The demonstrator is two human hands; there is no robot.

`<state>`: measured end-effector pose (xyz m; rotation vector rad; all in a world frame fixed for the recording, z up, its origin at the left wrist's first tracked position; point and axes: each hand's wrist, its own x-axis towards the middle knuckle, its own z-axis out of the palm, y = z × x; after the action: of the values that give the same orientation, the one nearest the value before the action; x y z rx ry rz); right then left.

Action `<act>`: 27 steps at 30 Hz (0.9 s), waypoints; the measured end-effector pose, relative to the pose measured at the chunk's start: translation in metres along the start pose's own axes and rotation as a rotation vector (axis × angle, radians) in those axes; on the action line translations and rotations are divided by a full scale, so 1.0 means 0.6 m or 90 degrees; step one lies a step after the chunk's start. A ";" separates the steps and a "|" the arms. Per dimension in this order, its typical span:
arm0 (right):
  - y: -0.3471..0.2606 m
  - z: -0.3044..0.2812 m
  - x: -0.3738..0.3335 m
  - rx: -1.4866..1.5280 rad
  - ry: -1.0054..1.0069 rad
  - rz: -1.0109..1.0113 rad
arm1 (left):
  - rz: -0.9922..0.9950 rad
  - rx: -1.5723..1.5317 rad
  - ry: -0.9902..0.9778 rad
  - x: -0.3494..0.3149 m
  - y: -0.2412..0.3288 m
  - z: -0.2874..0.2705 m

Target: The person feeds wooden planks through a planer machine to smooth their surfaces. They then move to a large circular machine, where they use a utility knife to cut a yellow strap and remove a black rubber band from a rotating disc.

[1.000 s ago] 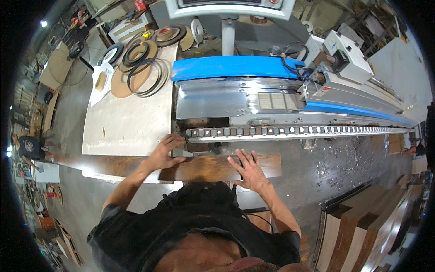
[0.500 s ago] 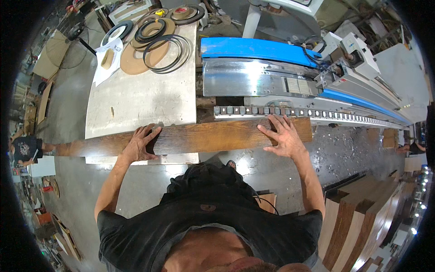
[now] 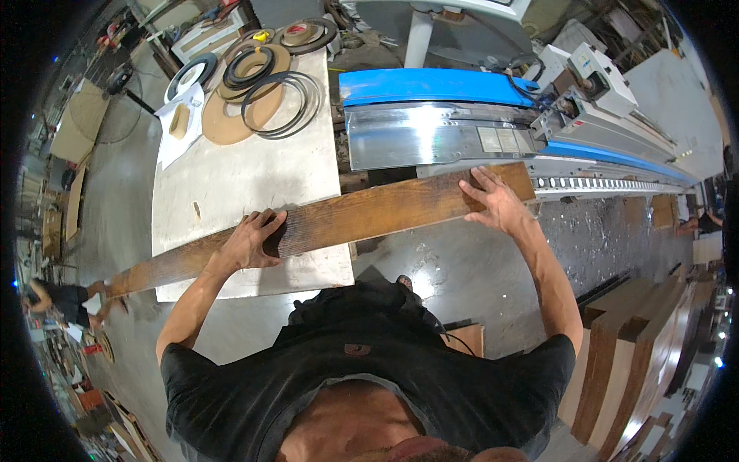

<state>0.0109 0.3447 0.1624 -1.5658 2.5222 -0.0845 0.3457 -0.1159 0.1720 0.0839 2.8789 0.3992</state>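
A long, dark brown wood-grain board (image 3: 369, 219) lies aslant before me, its right end farther away than its left. My left hand (image 3: 250, 240) spans the board near its middle, fingers at the far edge and thumb at the near one. Close to the right end, my right hand (image 3: 496, 202) grips across it the same way, fingers spread. Beneath the left half is a pale worktable (image 3: 262, 169). The right end passes over the roller rail (image 3: 608, 185) of a machine with a blue cover (image 3: 439, 87).
Rolls of edge-banding tape (image 3: 250, 69) and a white sheet (image 3: 181, 123) occupy the table's far part. Stacked panels (image 3: 631, 346) stand at my right. Another person (image 3: 65, 300) is at the far left, beyond the board's left end. A pedestal fan (image 3: 119, 81) stands left of the table.
The board's right end has swung away from me, now covering part of the roller rail. Both hands have stayed on it, the right reaching farther out. The person at far left has shifted position.
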 end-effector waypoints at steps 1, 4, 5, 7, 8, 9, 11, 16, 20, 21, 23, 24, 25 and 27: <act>0.007 -0.001 0.007 -0.004 0.001 0.005 | 0.000 0.008 -0.002 0.009 0.000 -0.006; 0.034 -0.007 0.034 -0.030 0.015 0.013 | -0.009 0.014 -0.017 0.037 0.003 -0.036; 0.044 -0.005 0.043 -0.040 0.021 0.020 | -0.017 0.006 -0.029 0.050 0.004 -0.050; 0.048 -0.019 0.072 -0.049 0.009 0.044 | -0.023 0.001 -0.027 0.071 -0.011 -0.064; 0.051 -0.020 0.086 -0.048 0.007 0.057 | -0.039 0.004 -0.043 0.083 -0.015 -0.072; 0.059 -0.018 0.102 -0.049 0.006 0.069 | -0.054 0.009 -0.057 0.098 -0.018 -0.084; 0.071 -0.010 0.131 -0.055 0.017 0.078 | -0.070 0.030 -0.075 0.125 -0.041 -0.096; 0.079 -0.001 0.204 -0.052 -0.032 0.116 | -0.093 0.013 -0.068 0.177 -0.097 -0.112; 0.081 0.022 0.237 -0.074 -0.090 0.127 | -0.069 0.029 -0.067 0.209 -0.141 -0.098; 0.079 0.029 0.241 -0.076 -0.093 0.127 | -0.055 0.033 -0.066 0.213 -0.153 -0.093; 0.085 0.035 0.253 -0.112 -0.119 0.146 | -0.036 0.034 -0.060 0.230 -0.176 -0.082; 0.084 0.033 0.259 -0.128 -0.132 0.155 | -0.031 0.032 -0.057 0.239 -0.186 -0.080; 0.083 0.031 0.262 -0.112 -0.135 0.145 | -0.027 0.030 -0.054 0.244 -0.194 -0.077; 0.075 0.016 0.270 -0.099 -0.180 0.152 | -0.015 0.024 -0.046 0.245 -0.206 -0.069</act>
<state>-0.0976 0.2201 0.1283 -1.2112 2.5099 0.3455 0.1899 -0.2327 0.1442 0.0685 2.8131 0.3315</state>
